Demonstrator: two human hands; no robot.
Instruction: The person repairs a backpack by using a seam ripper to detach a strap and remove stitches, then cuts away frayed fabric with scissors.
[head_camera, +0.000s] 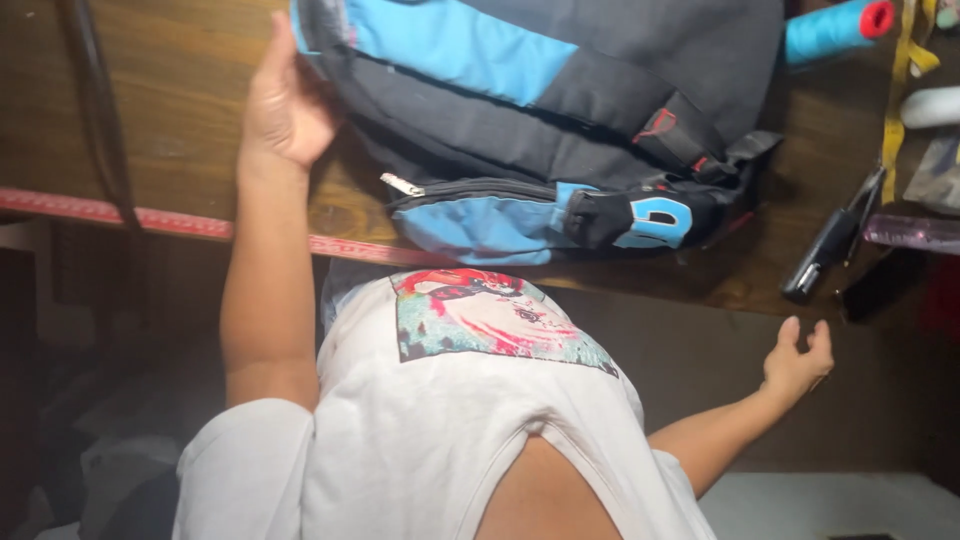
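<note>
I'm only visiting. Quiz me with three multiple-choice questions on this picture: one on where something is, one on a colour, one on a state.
1. Where is the left hand?
A. against the end of the backpack
B. on a chair
C. on the shirt

2. What colours is the backpack?
A. red and white
B. blue and black
C. green and yellow

3. The right hand is:
A. gripping a tool
B. a closed fist
C. open and empty

Answers:
1. A: its palm lies against the bag on the wooden table.
2. B: blue panels show on dark fabric.
3. C: its fingers are loosely open, nothing is in them, and it is below the table edge.
</note>
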